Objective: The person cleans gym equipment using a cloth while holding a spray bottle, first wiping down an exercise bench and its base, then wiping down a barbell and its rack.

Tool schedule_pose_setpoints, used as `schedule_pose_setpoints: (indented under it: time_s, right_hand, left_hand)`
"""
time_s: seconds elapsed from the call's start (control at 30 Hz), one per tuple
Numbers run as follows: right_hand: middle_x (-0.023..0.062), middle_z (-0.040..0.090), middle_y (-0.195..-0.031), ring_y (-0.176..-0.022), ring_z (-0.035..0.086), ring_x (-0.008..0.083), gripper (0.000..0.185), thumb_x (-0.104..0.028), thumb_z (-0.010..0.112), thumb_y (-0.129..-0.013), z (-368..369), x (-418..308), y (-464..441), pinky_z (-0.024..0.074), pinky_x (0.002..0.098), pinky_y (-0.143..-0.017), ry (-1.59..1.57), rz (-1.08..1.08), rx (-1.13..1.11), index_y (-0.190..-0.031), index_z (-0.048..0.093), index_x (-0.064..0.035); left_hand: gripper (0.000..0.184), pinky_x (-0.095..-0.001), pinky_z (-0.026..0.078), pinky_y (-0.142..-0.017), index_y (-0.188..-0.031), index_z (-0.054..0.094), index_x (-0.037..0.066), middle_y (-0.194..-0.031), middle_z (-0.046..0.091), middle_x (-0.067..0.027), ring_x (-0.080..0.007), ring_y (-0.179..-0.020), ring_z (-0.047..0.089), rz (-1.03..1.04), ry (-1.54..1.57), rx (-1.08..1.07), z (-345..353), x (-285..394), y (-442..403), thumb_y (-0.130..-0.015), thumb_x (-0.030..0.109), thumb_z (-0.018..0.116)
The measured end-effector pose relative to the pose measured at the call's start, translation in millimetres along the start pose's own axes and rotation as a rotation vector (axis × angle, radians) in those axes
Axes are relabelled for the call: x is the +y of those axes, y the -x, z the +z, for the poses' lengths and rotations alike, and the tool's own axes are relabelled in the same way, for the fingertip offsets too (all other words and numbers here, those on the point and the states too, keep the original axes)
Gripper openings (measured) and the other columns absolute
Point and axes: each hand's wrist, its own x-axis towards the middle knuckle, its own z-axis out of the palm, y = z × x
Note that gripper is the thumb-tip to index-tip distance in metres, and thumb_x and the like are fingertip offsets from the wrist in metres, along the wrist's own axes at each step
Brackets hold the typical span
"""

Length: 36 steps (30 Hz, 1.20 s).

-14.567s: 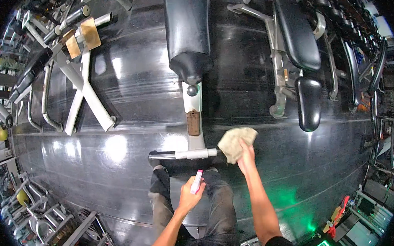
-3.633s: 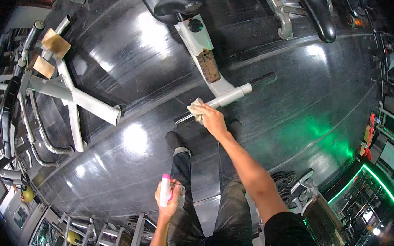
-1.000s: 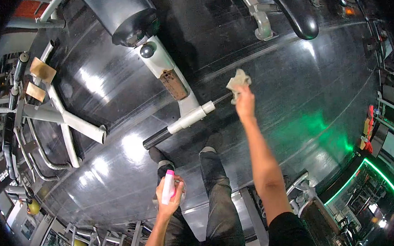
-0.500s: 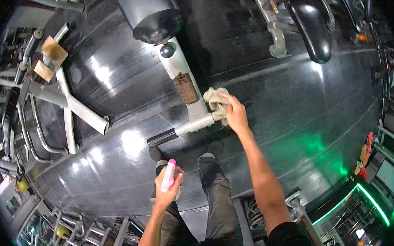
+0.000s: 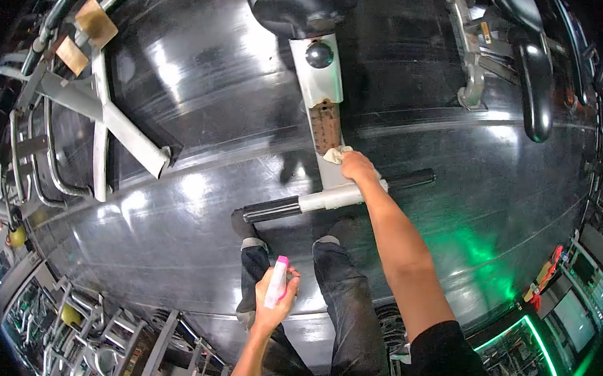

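My right hand (image 5: 360, 167) is closed on a pale crumpled cloth (image 5: 334, 155). The cloth lies against the white metal post (image 5: 330, 174) of a gym machine, just below a brown, worn-looking strip (image 5: 326, 128). Under that hand runs a crossbar (image 5: 323, 200) with a black ribbed grip (image 5: 272, 209) at its left end. Low in the view, my left hand (image 5: 264, 309) is wrapped round a spray bottle (image 5: 277, 283) with a pink and white top; most of its body is hidden by the fingers. Higher on the post sits a round black knob (image 5: 319, 55).
A black padded seat (image 5: 303, 7) tops the post. Other machines stand around: a white angled frame (image 5: 126, 134) on the left and a black pad (image 5: 535, 91) on the right. Dark, shiny flooring (image 5: 181, 259) lies between them. My feet are just below the crossbar.
My right hand and the cloth have moved from beside the crossbar's right part onto the post, below the brown strip. The camera view has turned. My left hand still holds the spray bottle.
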Motion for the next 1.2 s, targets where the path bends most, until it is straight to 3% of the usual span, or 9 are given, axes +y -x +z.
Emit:
schedule_pose_setpoints:
  time_s: [0.1,0.17,0.3,0.57,0.77,0.87,0.93,1.1,1.2]
  right_hand:
    - [0.014,0.059,-0.119,-0.112,0.056,0.0292,0.034,-0.012,0.043,-0.086,8.0,-19.6,-10.2,0.0449,0.0381,-0.093,-0.103,0.161,-0.064,-0.113,0.063,-0.0146]
    - [0.0108,0.058,-0.123,-0.115,0.053,0.0293,0.038,-0.01,0.044,-0.084,14.6,-35.0,2.8,0.043,0.0376,-0.096,0.157,0.003,0.088,-0.114,0.064,-0.0218]
    - [0.0075,0.056,-0.127,-0.116,0.052,0.0296,0.043,-0.007,0.043,-0.081,-1.8,-15.4,34.4,0.0409,0.037,-0.098,-0.05,-0.415,-0.173,-0.112,0.065,-0.0265]
    - [0.0112,0.059,-0.12,-0.113,0.054,0.027,0.03,-0.017,0.047,-0.084,8.2,-41.3,4.8,0.0425,0.0386,-0.095,0.008,-0.032,0.01,-0.108,0.065,-0.0136]
    - [0.0092,0.061,-0.114,-0.109,0.056,0.0286,0.028,-0.013,0.052,-0.081,-6.6,-40.6,64.6,0.0435,0.0418,-0.093,0.037,-0.32,-0.12,-0.103,0.067,-0.0177]
    - [0.008,0.062,-0.113,-0.105,0.058,0.0266,0.031,-0.006,0.051,-0.078,4.7,-27.9,110.9,0.0441,0.0412,-0.092,0.067,-0.413,0.206,-0.104,0.066,-0.0166]
    - [0.0098,0.063,-0.109,-0.099,0.06,0.0281,0.035,-0.001,0.047,-0.078,10.7,-9.8,141.3,0.0459,0.0414,-0.088,-0.049,-0.598,0.568,-0.105,0.065,-0.0158]
    - [0.0182,0.061,-0.112,-0.102,0.058,0.0369,0.034,-0.003,0.045,-0.084,15.1,55.0,231.4,0.0459,0.0414,-0.088,-0.593,-0.459,0.136,-0.114,0.061,-0.009]
    - [0.0166,0.062,-0.113,-0.105,0.058,0.0245,0.036,-0.004,0.048,-0.088,16.3,75.3,298.4,0.0429,0.0327,-0.091,-0.908,-0.251,0.094,-0.123,0.052,0.0001]
  left_hand:
    - [0.019,-0.0243,0.049,-0.06,-0.101,0.055,-0.001,-0.087,0.063,-0.0074,-0.0091,-0.067,0.058,0.006,-0.02,0.034,-12.1,-10.6,-4.9,-0.083,-0.002,0.061]
    - [0.018,-0.0234,0.048,-0.056,-0.1,0.055,-0.001,-0.085,0.064,-0.0066,-0.0087,-0.062,0.059,0.029,-0.024,0.055,-19.4,-12.6,-6.1,-0.083,-0.002,0.061]
    - [0.019,-0.0235,0.049,-0.056,-0.101,0.054,-0.001,-0.085,0.064,-0.0064,-0.0089,-0.061,0.059,0.026,-0.012,0.066,-23.3,-6.3,-12.9,-0.084,-0.001,0.061]
    - [0.019,-0.0234,0.048,-0.056,-0.101,0.055,0.0,-0.086,0.065,-0.0072,-0.0087,-0.061,0.059,0.075,0.002,0.036,-17.8,-2.0,-12.8,-0.083,-0.001,0.062]
    - [0.018,-0.0232,0.048,-0.055,-0.099,0.056,0.0,-0.086,0.065,-0.0056,-0.0079,-0.061,0.058,0.075,-0.085,-0.005,-10.7,6.9,4.6,-0.083,0.0,0.063]
    - [0.017,-0.0232,0.048,-0.054,-0.099,0.057,0.0,-0.085,0.065,-0.005,-0.0072,-0.061,0.058,0.079,-0.039,-0.014,-8.9,11.8,18.2,-0.083,0.001,0.063]
    - [0.017,-0.023,0.048,-0.055,-0.099,0.057,0.0,-0.085,0.065,-0.0049,-0.007,-0.061,0.057,0.1,-0.055,-0.032,-8.6,22.9,30.8,-0.083,0.001,0.063]
    - [0.02,-0.0227,0.049,-0.056,-0.102,0.056,0.0,-0.087,0.065,-0.0058,-0.0073,-0.061,0.058,0.172,-0.034,-0.044,-4.6,61.0,70.8,-0.084,0.002,0.063]
    - [0.022,-0.0244,0.049,-0.059,-0.104,0.055,-0.001,-0.09,0.065,-0.008,-0.0084,-0.063,0.058,0.171,-0.053,-0.059,4.5,95.8,100.9,-0.083,0.0,0.061]
